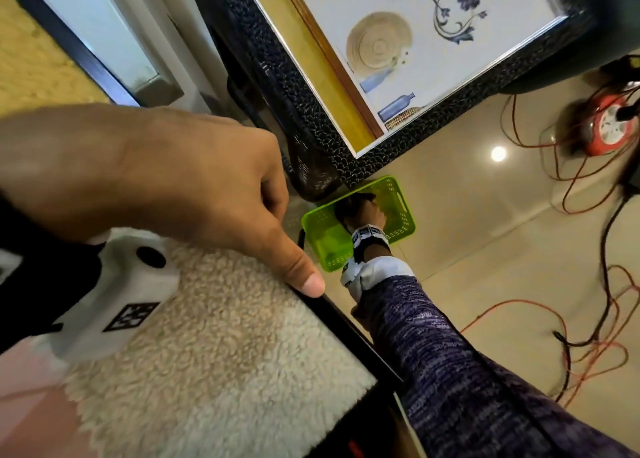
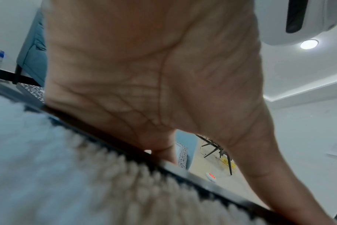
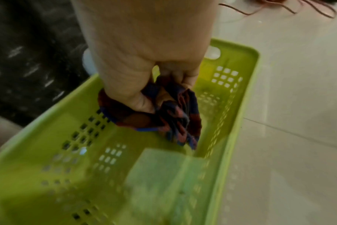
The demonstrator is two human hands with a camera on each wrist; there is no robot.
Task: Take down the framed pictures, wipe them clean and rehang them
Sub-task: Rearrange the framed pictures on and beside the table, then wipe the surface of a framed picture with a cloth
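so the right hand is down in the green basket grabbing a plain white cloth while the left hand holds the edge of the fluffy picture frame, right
Not quite: the cloth is not plain white but dark, checked in blue and red, as the right wrist view shows. The rest stands: the right hand grips it inside the green basket, and the left hand holds the edge of the fluffy picture frame.

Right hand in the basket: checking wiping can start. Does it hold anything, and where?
Yes. The right hand grips a bunched dark checked cloth by its upper folds, inside the green basket.
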